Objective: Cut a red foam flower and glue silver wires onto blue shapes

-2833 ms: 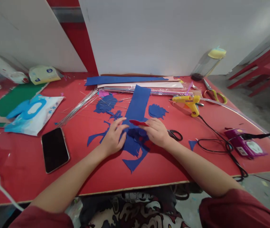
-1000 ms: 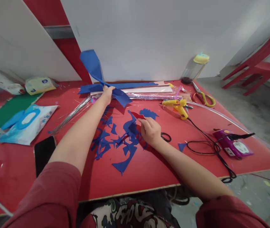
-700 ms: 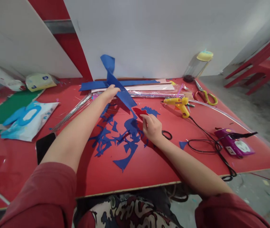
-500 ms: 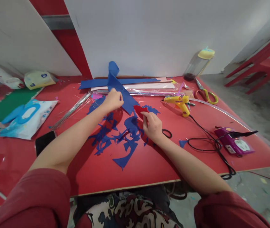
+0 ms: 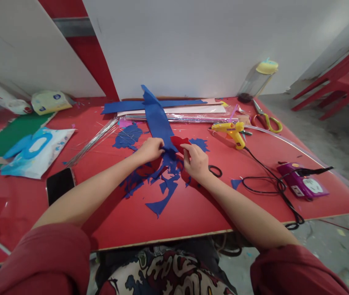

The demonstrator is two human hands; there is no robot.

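My left hand (image 5: 151, 149) is closed on the near end of a long blue paper strip (image 5: 156, 116) that runs away from me across the red table (image 5: 192, 213). My right hand (image 5: 195, 162) pinches a small red paper cutout (image 5: 178, 142), held right beside the strip's near end. Several blue paper scraps (image 5: 162, 184) lie under and in front of both hands. A blue cut shape (image 5: 129, 136) lies to the left of the strip, another (image 5: 201, 144) to its right.
Black scissors (image 5: 214, 171) lie by my right wrist. A yellow glue gun (image 5: 232, 131) with its black cord, a purple power strip (image 5: 302, 186), orange scissors (image 5: 265, 120) and a bottle (image 5: 255, 80) are on the right. A phone (image 5: 59, 184), wipes packet (image 5: 30, 150) and green sheet (image 5: 5, 139) are on the left.
My left hand lifted the blue strip from the back of the table and has drawn it toward me, laying it down beside the red cutout. My right hand stayed put.
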